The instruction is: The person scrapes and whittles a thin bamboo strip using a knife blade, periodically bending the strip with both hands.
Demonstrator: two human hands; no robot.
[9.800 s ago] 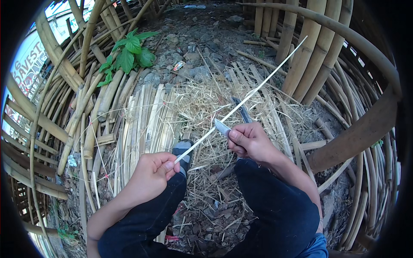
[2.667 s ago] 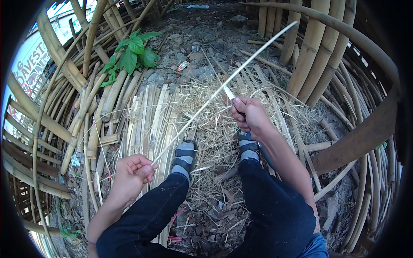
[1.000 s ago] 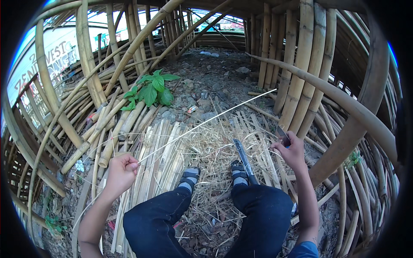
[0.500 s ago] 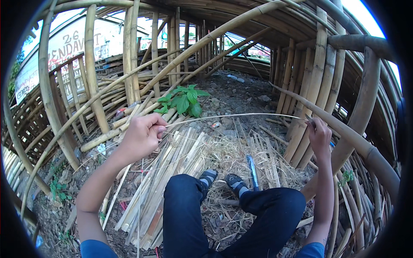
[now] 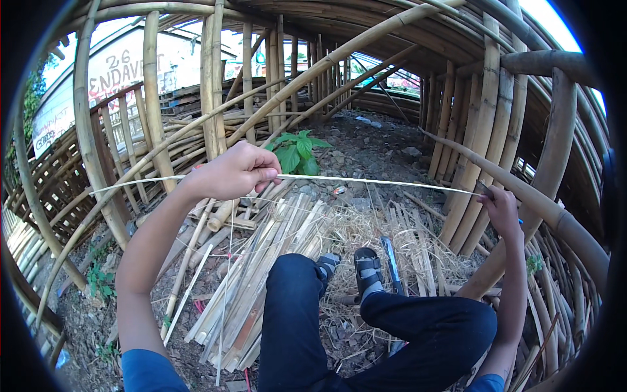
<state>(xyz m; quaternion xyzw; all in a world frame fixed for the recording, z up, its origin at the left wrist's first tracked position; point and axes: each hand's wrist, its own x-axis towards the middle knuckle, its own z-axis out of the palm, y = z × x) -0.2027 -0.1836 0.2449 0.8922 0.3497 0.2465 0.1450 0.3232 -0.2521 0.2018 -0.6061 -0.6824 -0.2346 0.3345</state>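
I see the left hand point(image 5: 245, 171) pinching a thin strip point(image 5: 379, 181) in midair above the slats point(image 5: 251, 287); its right end meets the knife point(image 5: 484, 189) gripped in the right hand point(image 5: 501, 208), where slipping could cause cuts or overbending a snap.

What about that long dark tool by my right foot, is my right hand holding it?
No, the long dark tool lies apart from the right hand, raised at one end of the pale strip.
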